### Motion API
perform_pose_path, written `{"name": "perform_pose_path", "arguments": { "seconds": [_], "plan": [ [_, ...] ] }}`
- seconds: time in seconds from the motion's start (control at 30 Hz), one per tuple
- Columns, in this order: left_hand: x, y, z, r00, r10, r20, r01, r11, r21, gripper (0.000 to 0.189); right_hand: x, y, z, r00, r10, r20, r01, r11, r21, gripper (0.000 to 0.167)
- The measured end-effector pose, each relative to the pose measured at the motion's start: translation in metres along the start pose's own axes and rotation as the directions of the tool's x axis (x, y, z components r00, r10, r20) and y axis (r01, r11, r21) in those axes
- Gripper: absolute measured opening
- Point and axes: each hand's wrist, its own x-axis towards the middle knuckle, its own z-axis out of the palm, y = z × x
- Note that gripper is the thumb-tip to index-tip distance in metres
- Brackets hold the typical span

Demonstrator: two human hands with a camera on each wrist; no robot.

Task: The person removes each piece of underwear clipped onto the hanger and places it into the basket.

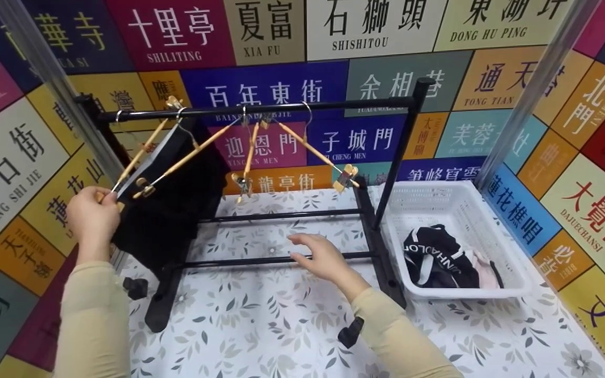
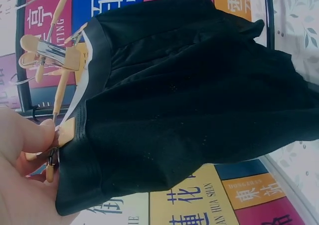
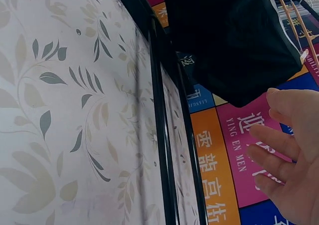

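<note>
My left hand point(image 1: 92, 215) pinches a wooden clip point(image 2: 67, 131) at the near end of a clip hanger point(image 1: 147, 147). In the left wrist view the thumb presses on that clip, which sits on the waistband of a black garment point(image 2: 174, 100). A second clip point(image 2: 55, 53) shows at the waistband's other end. The garment hangs down at the left side of a black rack point(image 1: 401, 152); its exact kind is unclear. My right hand point(image 1: 323, 257) hovers over the rack's lower bars, holding nothing, its fingers spread apart in the right wrist view.
Other wooden clip hangers point(image 1: 310, 144) hang bare on the rack's top bar. Right of the rack stands a white basket point(image 1: 470, 293) holding a black cloth item with white letters point(image 1: 441, 262) and a pink one point(image 1: 485, 273). Printed panels surround the leaf-patterned table point(image 1: 260, 325).
</note>
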Motion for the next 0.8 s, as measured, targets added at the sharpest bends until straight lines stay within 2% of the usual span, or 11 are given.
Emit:
{"name": "perform_pose_path", "arguments": {
  "seconds": [0.23,0.5,0.63,0.8],
  "plan": [
    [-0.003,-0.004,0.001,0.998,-0.029,-0.059,0.026,0.998,-0.054,0.035,0.0,0.001,0.0,1.0,0.007,-0.008,-0.007,1.0,-0.002,0.04],
    [-0.016,-0.02,0.006,0.994,0.01,-0.111,-0.018,0.997,-0.072,0.029,0.001,0.001,-0.001,1.0,0.013,-0.015,-0.013,1.0,-0.007,0.041],
    [-0.024,-0.034,0.011,0.993,0.024,-0.115,-0.034,0.996,-0.083,0.026,0.0,0.004,0.0,1.0,0.021,-0.02,-0.021,1.0,0.006,0.042],
    [-0.031,-0.049,0.021,0.997,0.021,-0.07,-0.027,0.996,-0.086,0.025,-0.002,0.007,0.001,1.0,0.022,-0.022,-0.021,1.0,0.013,0.042]
  ]
}}
